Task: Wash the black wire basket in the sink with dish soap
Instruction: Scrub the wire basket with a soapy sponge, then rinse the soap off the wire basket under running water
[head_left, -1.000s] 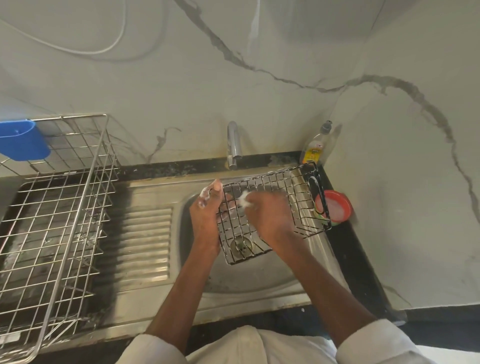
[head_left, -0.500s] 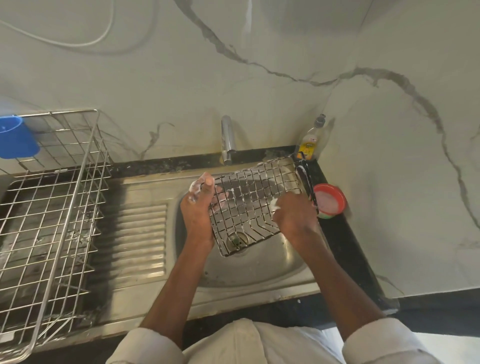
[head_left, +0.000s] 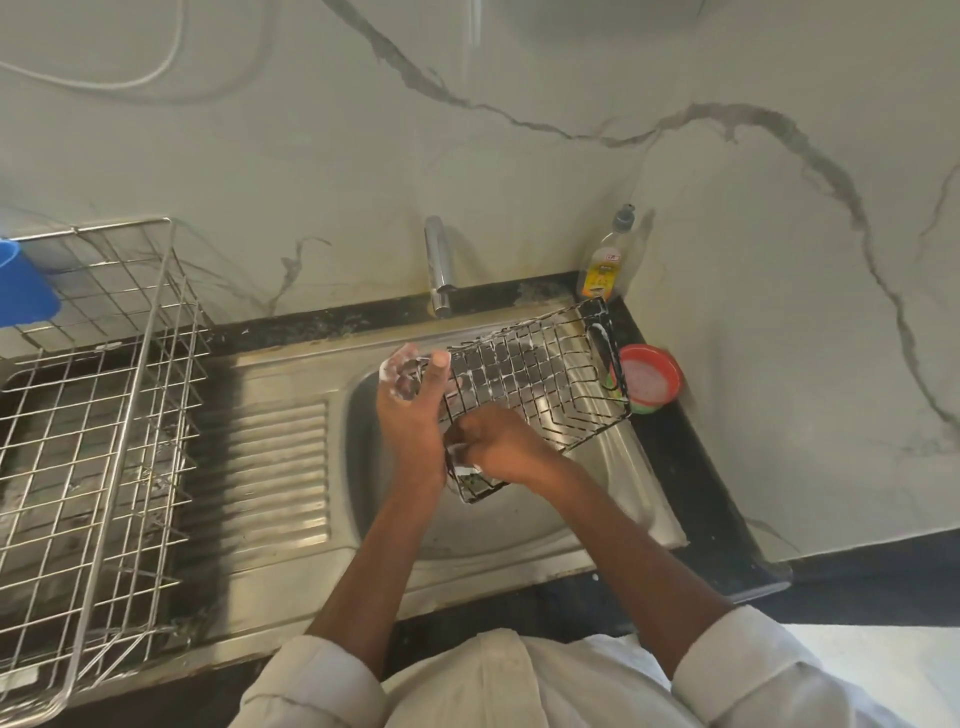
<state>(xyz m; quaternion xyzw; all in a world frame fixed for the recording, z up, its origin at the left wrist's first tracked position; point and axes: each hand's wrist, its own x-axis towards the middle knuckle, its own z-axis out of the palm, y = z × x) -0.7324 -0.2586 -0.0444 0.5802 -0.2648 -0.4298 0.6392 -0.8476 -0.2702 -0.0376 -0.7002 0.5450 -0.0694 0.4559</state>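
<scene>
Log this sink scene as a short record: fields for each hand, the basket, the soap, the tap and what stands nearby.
left hand: sudsy, grips the left rim of the black wire basket
right hand: at the basket's near corner, rubbing with something white and foamy
basket: tilted over the sink, foam on its wires
dish soap bottle: upright in the back corner, behind the basket
tap: no water seen running
red dish: on the counter right of the sink, pale contents
drying rack: steel, on the left, blue cup on its rim
</scene>
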